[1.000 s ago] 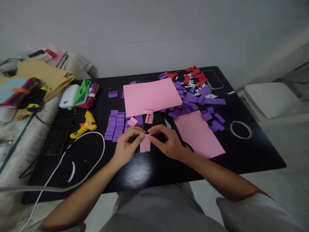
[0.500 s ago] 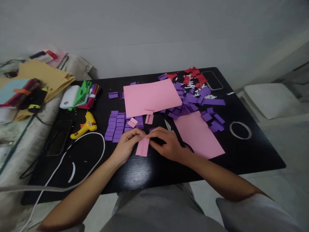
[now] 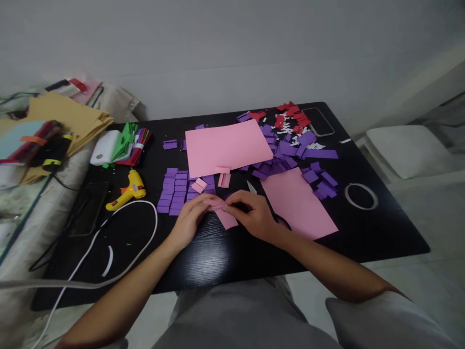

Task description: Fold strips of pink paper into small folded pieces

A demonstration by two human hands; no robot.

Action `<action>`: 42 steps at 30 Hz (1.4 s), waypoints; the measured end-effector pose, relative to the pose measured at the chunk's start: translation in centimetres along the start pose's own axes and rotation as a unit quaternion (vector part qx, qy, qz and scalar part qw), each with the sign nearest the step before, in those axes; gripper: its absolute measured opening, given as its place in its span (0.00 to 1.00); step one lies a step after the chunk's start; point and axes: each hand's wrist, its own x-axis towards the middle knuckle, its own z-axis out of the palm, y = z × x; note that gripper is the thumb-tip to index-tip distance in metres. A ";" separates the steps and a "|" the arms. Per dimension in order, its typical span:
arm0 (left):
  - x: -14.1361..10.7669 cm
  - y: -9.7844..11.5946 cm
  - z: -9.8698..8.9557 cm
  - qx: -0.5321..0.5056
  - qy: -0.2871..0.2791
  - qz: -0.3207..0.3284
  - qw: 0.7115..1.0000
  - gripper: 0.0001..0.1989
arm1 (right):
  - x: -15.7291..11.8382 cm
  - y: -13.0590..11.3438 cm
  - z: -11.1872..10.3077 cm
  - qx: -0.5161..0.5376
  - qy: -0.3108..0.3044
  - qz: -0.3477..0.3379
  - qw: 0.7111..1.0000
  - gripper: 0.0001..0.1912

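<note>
A small folded strip of pink paper (image 3: 226, 219) is pinched between both hands above the black table's front half. My left hand (image 3: 191, 215) grips its left end, and my right hand (image 3: 253, 212) has thumb and forefinger on the right side of the fold. The strip's lower part hangs free toward me. Just beyond lie small folded pink pieces (image 3: 224, 180) and rows of folded purple paper pieces (image 3: 175, 191). Scissors (image 3: 251, 187) lie partly hidden behind my right hand, their blade tip showing.
Large pink sheets (image 3: 228, 145) lie at the back and right. A purple heap (image 3: 279, 155) and red scraps (image 3: 296, 116) sit back right, a tape ring (image 3: 361, 196) nearer. On the left are a yellow glue gun (image 3: 129, 189), a white cable (image 3: 156, 218) and a dark phone (image 3: 89, 208).
The pink strip has turned between my fingers: its free end now points down and right, and a raised fold shows along its top. The things on the table have stayed put.
</note>
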 end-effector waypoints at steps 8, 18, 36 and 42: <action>-0.8 0.1 1.0 0.188 0.062 0.137 0.971 0.07 | 0.2 0.4 0.4 0.124 0.005 0.160 0.979 0.13; -1.0 0.6 0.8 0.262 0.079 0.162 0.948 0.09 | 0.3 0.6 0.6 0.169 -0.021 0.201 0.965 0.16; -0.6 0.3 0.7 0.210 0.009 0.076 0.975 0.11 | 0.1 0.5 0.4 0.133 -0.088 0.198 0.967 0.07; -0.4 0.6 0.4 0.209 0.028 0.074 0.975 0.13 | 0.9 0.6 -0.7 0.096 -0.093 0.209 0.969 0.05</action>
